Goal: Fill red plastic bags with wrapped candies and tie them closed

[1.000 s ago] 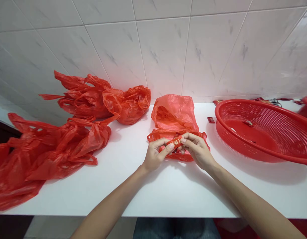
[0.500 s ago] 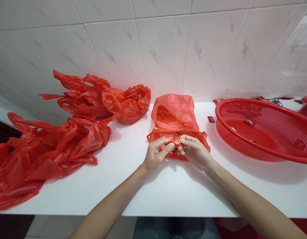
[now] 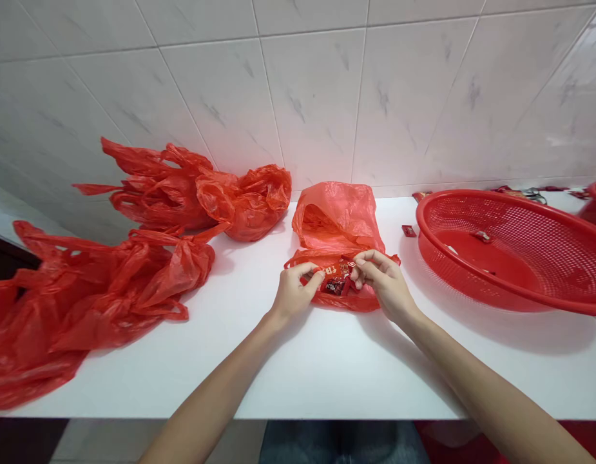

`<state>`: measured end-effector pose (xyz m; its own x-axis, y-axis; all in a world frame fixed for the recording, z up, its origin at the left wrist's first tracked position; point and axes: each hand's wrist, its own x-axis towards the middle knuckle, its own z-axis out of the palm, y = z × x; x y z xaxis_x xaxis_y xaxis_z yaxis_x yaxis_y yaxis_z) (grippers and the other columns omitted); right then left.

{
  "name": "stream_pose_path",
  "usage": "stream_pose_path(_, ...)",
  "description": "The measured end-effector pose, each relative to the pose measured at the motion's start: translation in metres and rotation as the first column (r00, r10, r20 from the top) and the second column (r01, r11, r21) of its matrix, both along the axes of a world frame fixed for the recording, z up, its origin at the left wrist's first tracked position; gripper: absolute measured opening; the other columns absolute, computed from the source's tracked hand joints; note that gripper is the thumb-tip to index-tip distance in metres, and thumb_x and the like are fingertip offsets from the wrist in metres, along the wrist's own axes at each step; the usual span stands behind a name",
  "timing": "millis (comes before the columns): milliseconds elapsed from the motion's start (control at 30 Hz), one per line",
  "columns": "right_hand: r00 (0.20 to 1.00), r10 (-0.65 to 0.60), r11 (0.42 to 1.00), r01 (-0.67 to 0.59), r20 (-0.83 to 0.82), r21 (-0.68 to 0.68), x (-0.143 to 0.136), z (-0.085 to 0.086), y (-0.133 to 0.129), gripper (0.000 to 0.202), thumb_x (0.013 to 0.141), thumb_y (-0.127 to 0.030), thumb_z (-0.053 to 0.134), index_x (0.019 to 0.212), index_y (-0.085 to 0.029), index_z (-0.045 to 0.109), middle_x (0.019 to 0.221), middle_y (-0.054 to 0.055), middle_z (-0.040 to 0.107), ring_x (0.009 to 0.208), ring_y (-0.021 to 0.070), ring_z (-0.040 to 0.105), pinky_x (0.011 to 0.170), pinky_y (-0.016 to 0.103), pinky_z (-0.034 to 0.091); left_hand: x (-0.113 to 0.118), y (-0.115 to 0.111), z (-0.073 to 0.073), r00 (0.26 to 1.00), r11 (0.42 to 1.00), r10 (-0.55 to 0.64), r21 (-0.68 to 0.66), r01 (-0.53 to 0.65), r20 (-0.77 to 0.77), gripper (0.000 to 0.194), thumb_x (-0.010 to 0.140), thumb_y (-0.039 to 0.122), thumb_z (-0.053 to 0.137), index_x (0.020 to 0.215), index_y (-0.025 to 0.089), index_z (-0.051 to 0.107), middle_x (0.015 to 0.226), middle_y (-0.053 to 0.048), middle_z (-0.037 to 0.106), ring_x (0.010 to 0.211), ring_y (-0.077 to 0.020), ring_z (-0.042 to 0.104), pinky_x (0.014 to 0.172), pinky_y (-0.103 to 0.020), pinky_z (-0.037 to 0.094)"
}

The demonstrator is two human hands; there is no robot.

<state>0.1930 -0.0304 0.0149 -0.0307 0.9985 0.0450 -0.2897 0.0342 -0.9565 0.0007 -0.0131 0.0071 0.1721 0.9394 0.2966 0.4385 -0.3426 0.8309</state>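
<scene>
An open red plastic bag [image 3: 343, 303] lies in front of me on the white table, with several small red and dark wrapped packets [image 3: 335, 285] showing in its mouth. My left hand [image 3: 298, 289] is closed at the bag's left side, thumb and fingers pinching its rim. At the right of the opening, my right hand [image 3: 382, 277] has curled fingers pressed together at the edge of a small red packet [image 3: 348, 262] with pale print. A second red plastic bag [image 3: 339, 200] lies flat, just behind the open one.
Filled red plastic bags [image 3: 147, 277] crowd the left side, more red bags [image 3: 249, 200] behind them against the tiled wall [image 3: 312, 96]. To the right stands a big red perforated basket [image 3: 510, 296] with a few small packets inside. One loose packet [image 3: 408, 231] lies left of it.
The red packet held between both hands has gone down into the bag's mouth. My hands have moved apart, the left one to the bag's left rim, and the packets inside now show.
</scene>
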Motion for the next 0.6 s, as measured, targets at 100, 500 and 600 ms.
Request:
stream_pose_path(100,1.0,0.005,1.0,-0.005,0.012,0.011,0.0,0.0,0.001,0.031,0.075,-0.044,0.076,0.083,-0.019,0.06,0.063,-0.003,0.066,0.051,0.0102,0.055,0.056,0.025,0.044,-0.003,0.003,-0.004,0.969,0.997,0.069,0.034,-0.063,-0.239,0.019,0.084,0.026,0.061,0.096,0.017,0.073,0.088,-0.006,0.075,0.081,-0.0224,0.068,0.081,-0.035,0.053)
stream_pose_path(500,0.978,0.205,0.969,-0.208,0.034,0.134,-0.01,0.004,-0.012,0.029,0.084,-0.045,0.075,0.078,-0.019,0.064,0.068,-0.001,0.064,0.057,0.0106,0.056,0.059,0.026,0.048,0.007,-0.013,0.013,0.915,0.988,-0.15,0.035,0.148,0.374,0.015,0.081,0.028,0.071,0.091,0.017,0.073,0.085,-0.005,0.073,0.079,-0.0183,0.069,0.077,-0.031,0.058)
stream_pose_path(600,0.966,0.26,0.957,-0.257,-0.004,0.133,-0.014,0.006,-0.016,0.029,0.082,-0.044,0.076,0.078,-0.019,0.064,0.069,-0.001,0.063,0.059,0.0107,0.055,0.057,0.025,0.047,0.011,-0.024,0.022,0.782,0.963,-0.195,-0.034,0.266,0.592,0.021,0.076,0.027,0.079,0.093,0.017,0.071,0.082,-0.003,0.072,0.075,-0.0157,0.069,0.072,-0.028,0.058)
